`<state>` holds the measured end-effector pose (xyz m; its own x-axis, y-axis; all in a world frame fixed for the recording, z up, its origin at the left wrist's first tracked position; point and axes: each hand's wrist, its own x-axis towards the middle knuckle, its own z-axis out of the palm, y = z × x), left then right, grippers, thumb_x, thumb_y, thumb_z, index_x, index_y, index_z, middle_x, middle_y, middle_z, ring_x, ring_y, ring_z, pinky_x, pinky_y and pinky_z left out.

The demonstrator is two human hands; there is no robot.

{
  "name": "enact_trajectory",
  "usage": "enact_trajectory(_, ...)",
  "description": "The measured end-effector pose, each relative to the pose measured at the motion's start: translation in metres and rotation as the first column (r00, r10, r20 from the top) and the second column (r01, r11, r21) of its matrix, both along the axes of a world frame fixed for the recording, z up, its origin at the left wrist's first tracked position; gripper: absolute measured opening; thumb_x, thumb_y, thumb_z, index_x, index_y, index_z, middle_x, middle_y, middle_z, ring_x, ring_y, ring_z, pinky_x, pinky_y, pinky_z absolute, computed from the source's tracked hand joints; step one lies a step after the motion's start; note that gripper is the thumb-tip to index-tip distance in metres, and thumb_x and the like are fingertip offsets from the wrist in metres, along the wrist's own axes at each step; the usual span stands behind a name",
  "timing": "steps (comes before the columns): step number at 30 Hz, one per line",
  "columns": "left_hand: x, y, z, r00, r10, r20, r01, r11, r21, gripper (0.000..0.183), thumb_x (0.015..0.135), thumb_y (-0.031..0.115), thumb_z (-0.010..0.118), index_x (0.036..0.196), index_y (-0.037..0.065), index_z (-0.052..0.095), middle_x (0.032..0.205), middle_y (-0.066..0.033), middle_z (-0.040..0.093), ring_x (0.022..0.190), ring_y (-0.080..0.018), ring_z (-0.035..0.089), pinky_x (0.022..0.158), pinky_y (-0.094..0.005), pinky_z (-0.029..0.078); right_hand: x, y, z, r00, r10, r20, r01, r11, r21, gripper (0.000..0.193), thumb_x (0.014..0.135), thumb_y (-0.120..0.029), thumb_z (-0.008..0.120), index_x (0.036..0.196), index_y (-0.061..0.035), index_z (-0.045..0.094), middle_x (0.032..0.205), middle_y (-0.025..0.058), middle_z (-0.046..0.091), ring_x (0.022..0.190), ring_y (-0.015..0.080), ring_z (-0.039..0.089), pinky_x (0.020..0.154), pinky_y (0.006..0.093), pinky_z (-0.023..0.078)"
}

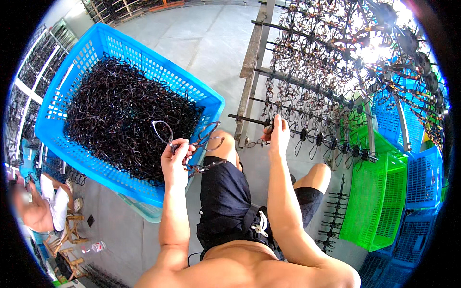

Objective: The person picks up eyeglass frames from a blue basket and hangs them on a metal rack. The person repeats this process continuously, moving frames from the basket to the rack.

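My left hand (175, 161) is closed around a few dark eyeglass frames (199, 144), which fan out beside the fingers above the crate's near right corner. My right hand (278, 137) is raised to the end of a low rod (245, 118) on the rack, its thumb and fingers pinched together. A small eyeglass frame (254, 143) shows at its left side; the fingers partly hide it. Many eyeglass frames (307, 86) hang in rows along the rack's rods. To my left, a blue plastic crate (216, 103) holds a heap of dark eyeglass frames (125, 115).
Green crates (367, 197) and blue crates (425, 177) stand at the right, behind the rack. A dark rod with short crossbars (333, 213) lies near my right knee. At the far left another person (38, 209) sits near wooden stools (72, 233) and a plastic bottle (97, 246).
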<state>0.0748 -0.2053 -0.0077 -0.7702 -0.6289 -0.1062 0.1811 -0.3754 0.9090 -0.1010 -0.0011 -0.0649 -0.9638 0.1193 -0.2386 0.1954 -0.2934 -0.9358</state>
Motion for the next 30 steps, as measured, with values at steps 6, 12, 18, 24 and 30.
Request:
enact_trajectory(6, 0.001, 0.007, 0.010, 0.998, -0.043, -0.040, 0.048, 0.992, 0.117, 0.011, 0.086, 0.010, 0.056, 0.094, 0.002, 0.061, 0.079, -0.0084, 0.065, 0.070, -0.0121, 0.059, 0.064, -0.0219, 0.046, -0.001, 0.001, 0.006, 0.999, 0.043, -0.032, -0.034, 0.968, 0.248, 0.030, 0.092, -0.033, 0.050, 0.086, -0.0029, 0.050, 0.055, 0.0029, 0.051, 0.042, 0.0098, 0.050, 0.036, 0.0241, 0.037)
enact_trajectory(12, 0.000, 0.014, 0.012, 0.987, -0.144, -0.066, 0.150, 0.982, 0.113, 0.019, 0.089, 0.016, 0.056, 0.098, 0.000, 0.060, 0.079, -0.0050, 0.062, 0.069, -0.0116, 0.057, 0.065, -0.0220, 0.045, -0.001, 0.006, 0.015, 0.997, 0.077, -0.032, -0.065, 0.959, 0.274, 0.030, 0.091, -0.030, 0.052, 0.093, 0.0003, 0.050, 0.069, 0.0077, 0.055, 0.054, 0.0132, 0.053, 0.047, 0.0285, 0.042)
enact_trajectory(18, -0.018, 0.058, -0.003, 0.998, 0.048, -0.051, -0.042, 0.993, 0.115, 0.015, 0.090, 0.017, 0.055, 0.097, 0.004, 0.059, 0.075, 0.0004, 0.057, 0.065, -0.0053, 0.051, 0.055, -0.0154, 0.037, 0.104, 0.010, 0.043, 0.766, 0.531, -0.362, -0.158, 0.702, 0.695, 0.023, 0.091, -0.014, 0.049, 0.108, 0.0003, 0.046, 0.095, 0.0137, 0.049, 0.095, 0.0206, 0.048, 0.080, 0.0337, 0.041)
enact_trajectory(24, -0.021, 0.117, -0.004, 0.973, -0.219, 0.080, 0.198, 0.593, -0.780, 0.016, 0.084, 0.004, 0.062, 0.098, -0.004, 0.060, 0.078, -0.0085, 0.060, 0.067, -0.0114, 0.055, 0.060, -0.0246, 0.044, 0.134, -0.007, 0.040, 0.978, 0.132, -0.159, -0.181, 0.921, -0.346, 0.018, 0.095, -0.014, 0.042, 0.107, -0.0014, 0.047, 0.095, 0.0051, 0.052, 0.088, 0.0122, 0.049, 0.081, 0.0253, 0.042)
enact_trajectory(30, -0.015, 0.084, -0.030, 0.989, -0.041, 0.140, 0.106, 0.861, -0.497, 0.019, 0.092, 0.022, 0.051, 0.084, 0.005, 0.057, 0.065, 0.0035, 0.049, 0.056, -0.0030, 0.038, 0.048, -0.0189, 0.030, 0.060, 0.073, 0.026, 0.995, 0.046, -0.087, -0.045, 0.999, 0.018, 0.017, 0.094, -0.014, 0.044, 0.105, -0.0008, 0.047, 0.095, 0.0088, 0.056, 0.047, 0.0079, 0.045, 0.043, 0.0229, 0.038)
